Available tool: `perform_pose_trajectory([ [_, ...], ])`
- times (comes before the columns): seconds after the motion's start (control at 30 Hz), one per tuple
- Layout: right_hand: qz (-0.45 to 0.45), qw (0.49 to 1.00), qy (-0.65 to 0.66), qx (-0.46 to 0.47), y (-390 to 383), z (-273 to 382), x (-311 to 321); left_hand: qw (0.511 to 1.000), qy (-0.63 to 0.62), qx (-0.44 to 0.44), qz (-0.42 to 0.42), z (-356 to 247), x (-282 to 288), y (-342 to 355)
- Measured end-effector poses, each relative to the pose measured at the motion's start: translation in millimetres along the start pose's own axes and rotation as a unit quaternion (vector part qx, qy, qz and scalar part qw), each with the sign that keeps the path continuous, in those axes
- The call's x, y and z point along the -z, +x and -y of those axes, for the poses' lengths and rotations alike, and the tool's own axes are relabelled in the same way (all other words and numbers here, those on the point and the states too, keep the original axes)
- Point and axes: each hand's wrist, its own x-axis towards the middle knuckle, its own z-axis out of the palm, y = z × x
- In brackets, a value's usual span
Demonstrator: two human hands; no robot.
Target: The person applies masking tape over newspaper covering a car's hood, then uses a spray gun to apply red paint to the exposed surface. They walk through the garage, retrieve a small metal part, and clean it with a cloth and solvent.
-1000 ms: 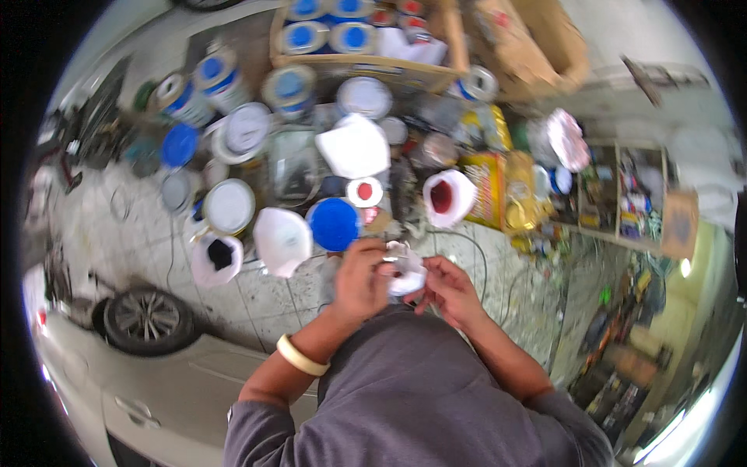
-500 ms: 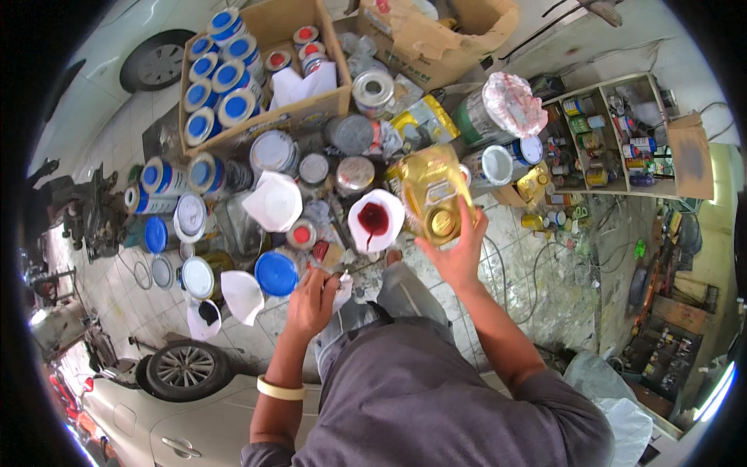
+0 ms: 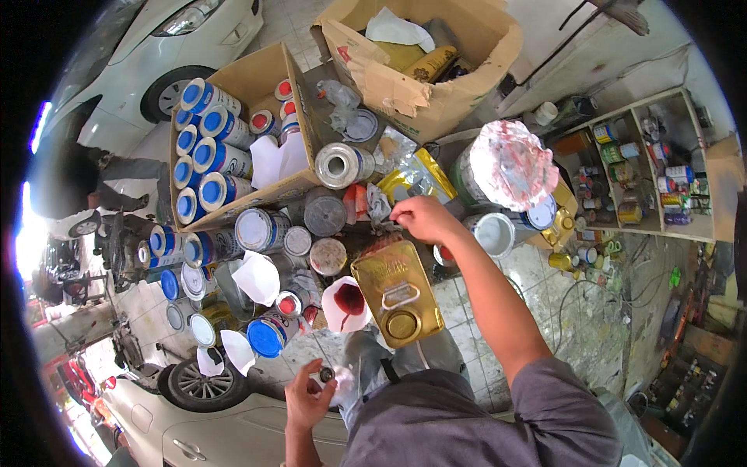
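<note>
Paint [image 3: 351,299], dark red, sits in a white cup [image 3: 333,317] near the middle of my view. Right beside it is a gold tin [image 3: 398,292], with its handle and round cap facing me.

I see the right hand [image 3: 424,220] past the far end of the tin. Its fingers are bent and point left, at a crumpled grey wad [image 3: 379,205]. I cannot tell if they grip the wad or are only near it. A red scrap [image 3: 355,204] lies left of the wad.

The left hand [image 3: 307,395] is low in my view, in front of the legs. It pinches a small dark round piece [image 3: 326,374] between thumb and finger. Something white shows just beside it, too blurry for me to name.

To the right of the right hand I see a white pot [image 3: 494,236] and a big tub [image 3: 468,183] with pink-stained wrap [image 3: 513,165] over its top. At the back are 2 brown boxes: a box [image 3: 272,196] full of blue-top and red-top cans [image 3: 222,158], and a torn box [image 3: 467,101] with white paper [image 3: 399,31] in it.
</note>
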Motion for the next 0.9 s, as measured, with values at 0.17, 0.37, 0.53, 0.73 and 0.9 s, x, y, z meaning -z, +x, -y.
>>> perform_pose_trajectory([
  [0.17, 0.234, 0.947, -0.221, 0.011, 95, -37, -50, 1.000, -0.001, -0.006, -0.009, -21, -13, -24],
  [0.37, 0.241, 0.909, -0.337, 0.043, 114, -71, -86, 0.998, -0.032, 0.040, -0.033, -10, -30, -46],
  [0.53, 0.200, 0.926, -0.319, 0.023, 103, -37, -76, 0.999, -0.001, 0.024, -0.035, -6, -35, -41],
  [0.73, 0.173, 0.920, -0.350, -0.007, 93, -9, -70, 0.997, -0.033, 0.054, -0.047, -7, -17, -41],
  [0.9, 0.138, 0.932, -0.335, -0.020, 90, -17, -61, 0.998, -0.031, 0.037, -0.045, -5, -5, -42],
])
